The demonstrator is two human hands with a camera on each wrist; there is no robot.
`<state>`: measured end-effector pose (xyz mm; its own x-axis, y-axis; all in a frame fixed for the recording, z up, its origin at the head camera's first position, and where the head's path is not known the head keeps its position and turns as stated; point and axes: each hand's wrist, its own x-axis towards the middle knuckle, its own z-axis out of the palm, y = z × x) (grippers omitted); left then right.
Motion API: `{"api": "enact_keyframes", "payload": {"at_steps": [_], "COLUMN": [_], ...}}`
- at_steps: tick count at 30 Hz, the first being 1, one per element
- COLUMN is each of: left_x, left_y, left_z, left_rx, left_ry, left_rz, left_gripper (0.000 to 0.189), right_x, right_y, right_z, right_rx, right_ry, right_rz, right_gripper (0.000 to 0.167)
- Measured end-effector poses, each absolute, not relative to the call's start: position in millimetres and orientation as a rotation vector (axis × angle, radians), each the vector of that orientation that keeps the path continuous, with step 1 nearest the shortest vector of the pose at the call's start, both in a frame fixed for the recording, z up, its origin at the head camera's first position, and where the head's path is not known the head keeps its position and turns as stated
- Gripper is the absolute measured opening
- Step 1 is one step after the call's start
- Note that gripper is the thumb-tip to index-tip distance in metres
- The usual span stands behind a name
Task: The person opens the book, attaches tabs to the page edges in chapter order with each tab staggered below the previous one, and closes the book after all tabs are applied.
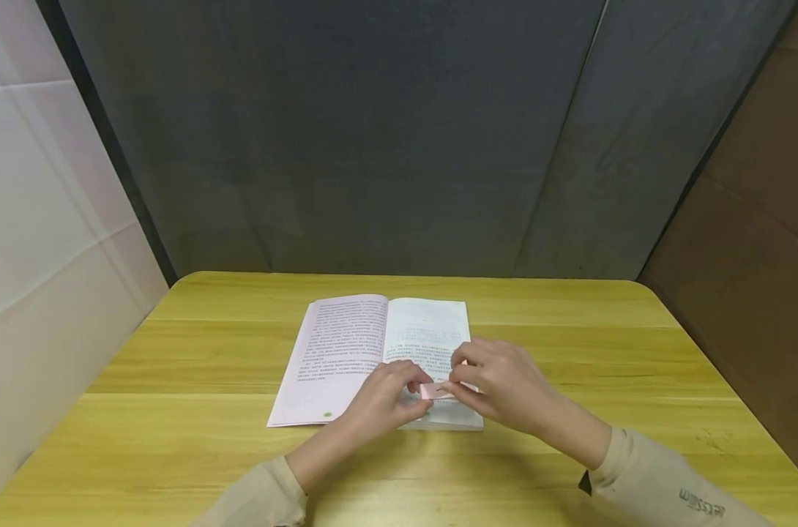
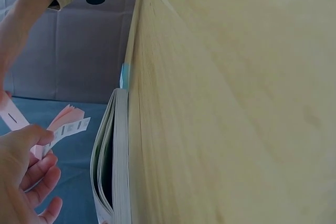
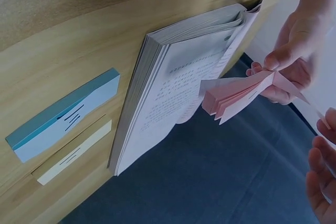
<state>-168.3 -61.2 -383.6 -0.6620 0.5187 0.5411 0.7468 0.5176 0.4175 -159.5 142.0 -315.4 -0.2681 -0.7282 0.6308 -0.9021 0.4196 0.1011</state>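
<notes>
Above the right page of an open book, both hands work on a small fanned-out pad of pink sticky notes. My left hand pinches the pad at one end between thumb and fingers. A pale printed strip sticks out from the pad in the left wrist view. My right hand pinches the far end of a single pink note marked with a short dark line. That note stretches between the two hands, its other end at the left fingertips.
The book lies on a wood-grain table. Beside it, in the right wrist view, are a blue sticky-note pad and a yellow one, both hidden in the head view. A dark curtain stands behind the table.
</notes>
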Motion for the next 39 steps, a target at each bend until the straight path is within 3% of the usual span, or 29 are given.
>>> {"api": "enact_keyframes", "payload": {"at_steps": [4, 11, 17, 32, 39], "left_x": [-168, -165, -160, -132, -121], "left_y": [-61, -66, -74, -108, -119], "left_z": [-383, -384, -382, -383, -385], "left_rx": [-1.044, -1.004, -1.035, -1.036, -1.050], "left_ry": [-2.423, -2.448, -2.405, -2.485, -2.533], "left_rz": [-0.903, -0.826, -0.795, -0.653, -0.625], "left_gripper": [0.015, 0.017, 0.015, 0.020, 0.021], "right_x": [-157, -156, -160, -178, -185], "right_y": [142, 142, 148, 161, 165], "right_z": [-313, -306, -303, -306, -307], "right_rx": [1.370, 1.356, 1.312, 1.208, 1.161], "right_ry": [-2.067, -2.017, -2.030, -2.092, -2.111], "right_rz": [0.337, 0.404, 0.449, 0.485, 0.486], "right_gripper": [0.014, 0.026, 0.026, 0.022, 0.012]}}
